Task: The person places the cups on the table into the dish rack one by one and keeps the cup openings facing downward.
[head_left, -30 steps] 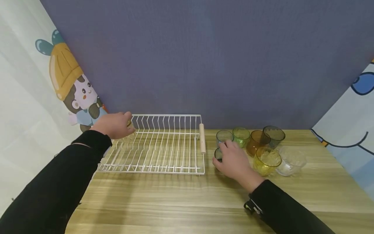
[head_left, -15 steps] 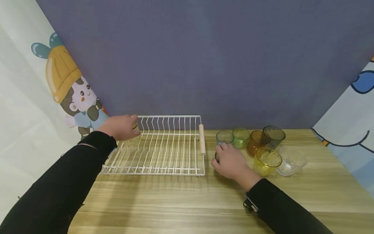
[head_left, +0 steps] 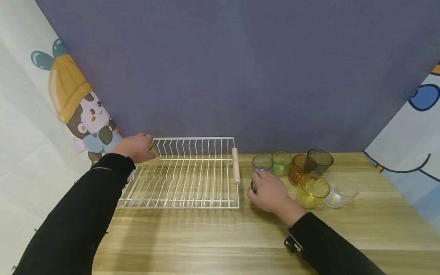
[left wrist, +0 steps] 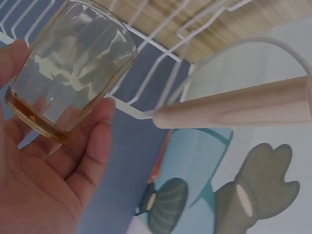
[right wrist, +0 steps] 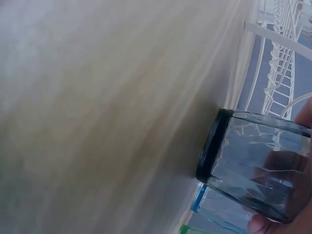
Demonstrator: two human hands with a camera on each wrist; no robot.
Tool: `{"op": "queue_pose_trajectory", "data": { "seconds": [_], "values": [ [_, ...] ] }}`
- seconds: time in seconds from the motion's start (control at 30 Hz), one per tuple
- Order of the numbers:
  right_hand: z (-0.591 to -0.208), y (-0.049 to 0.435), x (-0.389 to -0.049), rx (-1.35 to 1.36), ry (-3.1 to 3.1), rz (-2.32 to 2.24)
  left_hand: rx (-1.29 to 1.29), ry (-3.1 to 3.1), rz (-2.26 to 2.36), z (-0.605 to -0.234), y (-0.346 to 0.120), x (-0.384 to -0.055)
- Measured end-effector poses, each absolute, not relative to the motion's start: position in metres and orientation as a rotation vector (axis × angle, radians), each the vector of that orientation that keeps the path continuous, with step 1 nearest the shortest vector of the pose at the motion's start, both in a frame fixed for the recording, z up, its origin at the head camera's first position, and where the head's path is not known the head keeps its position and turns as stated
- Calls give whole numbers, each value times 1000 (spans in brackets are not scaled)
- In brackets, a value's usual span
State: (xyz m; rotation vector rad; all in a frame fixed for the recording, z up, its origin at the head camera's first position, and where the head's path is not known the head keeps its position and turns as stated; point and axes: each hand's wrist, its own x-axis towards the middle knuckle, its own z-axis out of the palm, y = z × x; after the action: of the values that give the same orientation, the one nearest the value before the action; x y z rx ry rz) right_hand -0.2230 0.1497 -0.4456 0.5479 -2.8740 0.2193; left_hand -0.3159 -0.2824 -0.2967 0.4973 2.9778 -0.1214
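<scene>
My left hand (head_left: 135, 148) grips a pale amber glass tumbler (left wrist: 78, 63) over the left end of the white wire dish rack (head_left: 192, 208). In the left wrist view the tumbler's thick amber base lies toward the palm and its rim faces the wires. To the right of the rack, my right hand (head_left: 269, 191) grips a dark grey glass tumbler (right wrist: 263, 156) standing on the wooden table. Its dark base touches the tabletop in the right wrist view; from the head, the hand covers most of it. Just behind stands a blue-tinted glass (head_left: 262, 164).
Beyond my right hand are a green glass (head_left: 282, 164), a brown glass (head_left: 301, 170), a smoky grey glass (head_left: 320, 162), a yellow glass (head_left: 313, 191) and a clear glass (head_left: 341, 193). A wooden handle (head_left: 235, 165) marks the rack's right end. A grey-blue panel (head_left: 220, 76) rises behind.
My right hand's fingers have drawn in closer around the dark grey tumbler. The left hand shifted a little right with the amber tumbler, then back left. The head view has moved slightly.
</scene>
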Motion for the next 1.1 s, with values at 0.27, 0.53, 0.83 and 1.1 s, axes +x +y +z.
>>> {"op": "queue_pose_trajectory", "data": {
  "seconds": [0.27, 0.53, 0.83, 1.1],
  "values": [
    [-451, 144, -224, 576, -2836, 187, 336, 2972, -4, -311, -302, -319],
    [-453, 144, -232, 581, -2813, 169, 292, 2986, -8, -312, -303, -324],
    [-454, 144, -233, 572, -2802, 162, 289, 3011, -3, -331, -307, -333],
    [-457, 144, -232, 547, -2809, 174, 290, 3012, -46, -342, -306, -345]
  ]
}}
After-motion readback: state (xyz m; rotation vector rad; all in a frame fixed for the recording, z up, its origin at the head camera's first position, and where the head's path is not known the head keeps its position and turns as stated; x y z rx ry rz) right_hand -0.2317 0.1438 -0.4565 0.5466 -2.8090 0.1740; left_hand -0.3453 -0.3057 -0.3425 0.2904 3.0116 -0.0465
